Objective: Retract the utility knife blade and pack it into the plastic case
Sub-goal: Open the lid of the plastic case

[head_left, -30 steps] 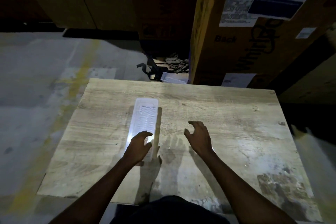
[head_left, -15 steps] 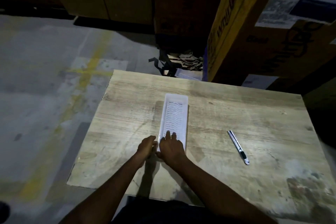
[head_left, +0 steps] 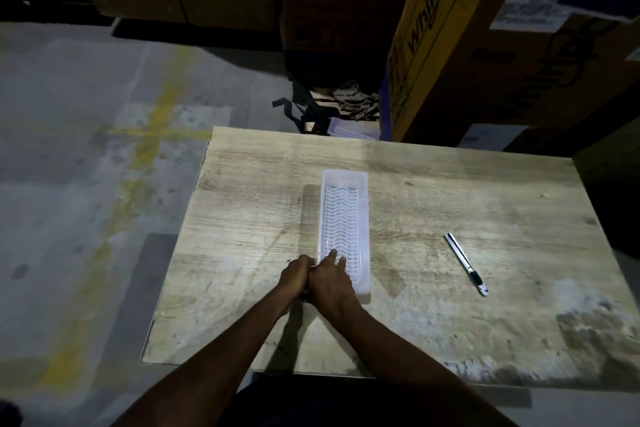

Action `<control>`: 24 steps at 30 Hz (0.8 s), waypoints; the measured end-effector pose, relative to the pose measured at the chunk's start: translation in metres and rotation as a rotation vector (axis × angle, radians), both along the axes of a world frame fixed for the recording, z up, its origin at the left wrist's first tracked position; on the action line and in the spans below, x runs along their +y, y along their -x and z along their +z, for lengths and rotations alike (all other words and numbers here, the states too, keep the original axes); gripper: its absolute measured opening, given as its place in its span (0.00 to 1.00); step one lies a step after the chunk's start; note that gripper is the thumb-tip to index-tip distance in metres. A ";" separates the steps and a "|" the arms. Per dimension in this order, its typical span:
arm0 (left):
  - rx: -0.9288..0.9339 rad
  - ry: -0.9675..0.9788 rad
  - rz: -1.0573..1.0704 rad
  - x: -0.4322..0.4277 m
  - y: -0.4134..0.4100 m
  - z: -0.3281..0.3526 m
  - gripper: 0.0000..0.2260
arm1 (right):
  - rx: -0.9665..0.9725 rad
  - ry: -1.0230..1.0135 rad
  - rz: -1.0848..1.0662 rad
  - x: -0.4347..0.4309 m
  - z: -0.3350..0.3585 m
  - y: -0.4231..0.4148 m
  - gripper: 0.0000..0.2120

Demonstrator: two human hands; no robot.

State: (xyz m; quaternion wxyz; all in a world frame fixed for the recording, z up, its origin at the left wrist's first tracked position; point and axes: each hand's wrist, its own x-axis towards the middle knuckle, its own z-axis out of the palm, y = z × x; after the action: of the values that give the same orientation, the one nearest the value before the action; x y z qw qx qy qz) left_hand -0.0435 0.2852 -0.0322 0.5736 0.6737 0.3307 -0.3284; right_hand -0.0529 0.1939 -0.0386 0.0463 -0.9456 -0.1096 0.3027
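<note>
A long clear plastic case (head_left: pixel 343 215) with a wavy pattern lies lengthwise in the middle of the wooden table (head_left: pixel 450 191). Both hands meet at its near left corner. My left hand (head_left: pixel 294 276) curls against the case's left edge. My right hand (head_left: pixel 327 279) rests on top of the near end with fingers spread over the lid. The utility knife (head_left: pixel 465 263), silver with a black end, lies alone on the table to the right of the case, well apart from both hands.
Large cardboard boxes (head_left: pixel 485 45) stand behind the table at the right. A dark pile of straps and a small clear container (head_left: pixel 349 130) sit on the floor just past the far edge. Concrete floor with yellow paint lies to the left.
My right hand crossed from the table's right side onto the case's near end beside my left hand. The view shifted left, bringing the knife into sight.
</note>
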 end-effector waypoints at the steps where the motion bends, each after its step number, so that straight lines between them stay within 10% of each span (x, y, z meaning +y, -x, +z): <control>1: -0.026 -0.020 -0.026 -0.001 -0.001 0.000 0.15 | 0.019 -0.034 0.008 -0.003 0.009 -0.002 0.28; 17: -0.346 -0.494 -0.357 -0.025 0.000 -0.005 0.05 | -0.259 -0.703 -0.404 -0.074 0.054 0.016 0.24; 24: -0.296 -0.505 -0.301 -0.002 -0.002 -0.011 0.05 | -0.246 -1.040 -1.011 -0.107 0.051 0.011 0.19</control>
State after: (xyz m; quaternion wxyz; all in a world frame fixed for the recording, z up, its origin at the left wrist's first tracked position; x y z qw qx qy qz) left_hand -0.0417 0.2834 -0.0433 0.3754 0.8762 0.2117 -0.2158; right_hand -0.0638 0.0870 0.0120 0.6102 -0.7637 0.2059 0.0450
